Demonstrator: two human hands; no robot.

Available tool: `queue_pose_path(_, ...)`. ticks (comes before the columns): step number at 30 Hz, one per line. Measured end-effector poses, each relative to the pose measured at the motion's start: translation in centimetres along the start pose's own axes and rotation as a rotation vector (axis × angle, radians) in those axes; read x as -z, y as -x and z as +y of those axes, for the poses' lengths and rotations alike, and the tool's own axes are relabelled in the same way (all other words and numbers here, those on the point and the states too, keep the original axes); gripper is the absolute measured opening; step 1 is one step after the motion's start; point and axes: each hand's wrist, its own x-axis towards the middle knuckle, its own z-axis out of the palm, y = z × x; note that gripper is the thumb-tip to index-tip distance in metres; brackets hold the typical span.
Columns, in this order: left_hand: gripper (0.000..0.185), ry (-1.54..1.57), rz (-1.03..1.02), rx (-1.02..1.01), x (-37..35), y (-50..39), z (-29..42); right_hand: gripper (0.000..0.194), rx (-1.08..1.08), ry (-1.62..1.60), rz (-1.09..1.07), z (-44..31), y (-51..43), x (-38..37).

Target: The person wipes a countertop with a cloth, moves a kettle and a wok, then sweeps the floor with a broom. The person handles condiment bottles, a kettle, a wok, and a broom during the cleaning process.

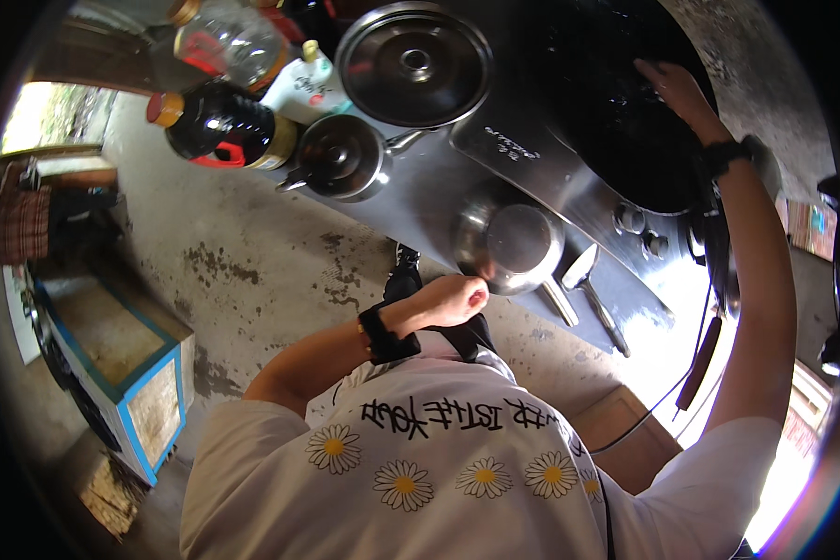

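My left hand (pixel 451 301) is curled into a fist near the counter's front edge, with nothing visible in it. Just beyond it, a stainless-steel pan (pixel 521 238) lies bottom up, its handle pointing towards me. I cannot tell whether the fist touches the pan. Beside that handle rests a metal wok spatula (pixel 584 269). My right hand (pixel 679 91) reaches over a large black wok (pixel 602 126) at the far right, fingers stretched out and no held thing showing. Whether its fingertips touch the wok is unclear. Black bands circle both wrists.
Control knobs (pixel 630 218) line the steel stove (pixel 567 178) below the wok. Left of it stand a round lidded pot (pixel 414 91), a small steel kettle (pixel 339 157), a dark sauce bottle (pixel 220 129), a clear bottle (pixel 234 42) and a white pouch (pixel 304 87). A blue-trimmed cabinet (pixel 122 392) stands left.
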Motion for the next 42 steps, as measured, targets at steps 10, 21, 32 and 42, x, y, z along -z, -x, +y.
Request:
queue_pose_path(10, 0.014, 0.013, -0.008, 0.025, 1.2, 0.1, 1.4, 0.038, 0.250, -0.210, 0.210, -5.0, -1.1, -5.6)
queue_pose_path(21, 0.014, 0.322, -0.042, -0.062, 12.7, -0.1, 12.7, 0.031, -0.251, -0.037, -0.212, -6.7, 1.8, 2.6)
queue_pose_path(32, 0.033, -0.221, 0.688, -0.088, 30.1, -16.8, 18.1, 0.033, -0.091, -0.024, -0.408, -11.8, 6.0, 2.3)
queue_pose_path(42, 0.065, -0.330, 0.497, 0.217, 34.7, -27.7, 14.9, 0.015, 0.169, -0.677, 0.192, -13.5, -4.7, 1.9)
